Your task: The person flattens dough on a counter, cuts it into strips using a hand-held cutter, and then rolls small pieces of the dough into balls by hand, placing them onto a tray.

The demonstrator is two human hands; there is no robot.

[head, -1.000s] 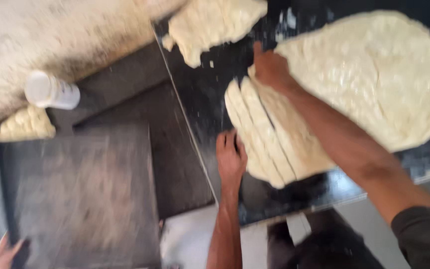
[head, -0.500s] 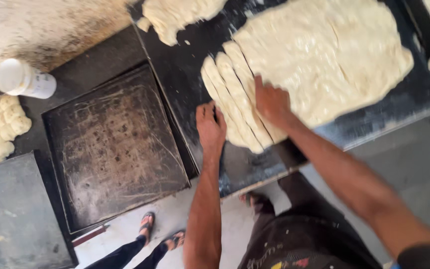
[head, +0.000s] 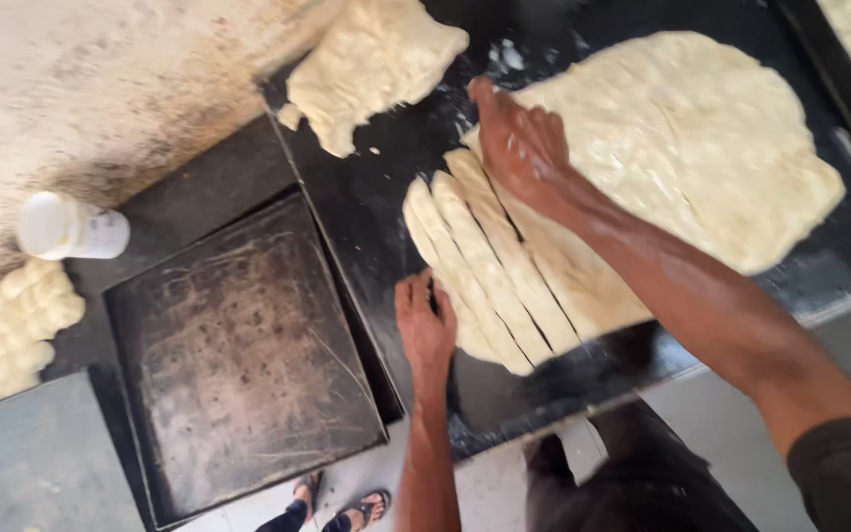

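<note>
A: Bright, even daylight; the pale dough sheet (head: 682,148) nearly washes out toward the tabletop's (head: 386,187) far edge.

B: Shadows?

A: Soft and faint. The right hand (head: 524,148) is motion-blurred, the white bottle (head: 71,227) slightly soft; the dark tray (head: 238,355) stays sharp.

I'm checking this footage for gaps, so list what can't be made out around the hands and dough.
- Head view: the dough under the right hand is covered by the palm.
- The left hand hides the near end of the dough strips; its grip cannot be judged.
- The dough sheet blurs, so the cuts farther in are unclear.
- The rolled dough pieces run off the left edge.
- The white cup is too blurred to show any contents.
</note>
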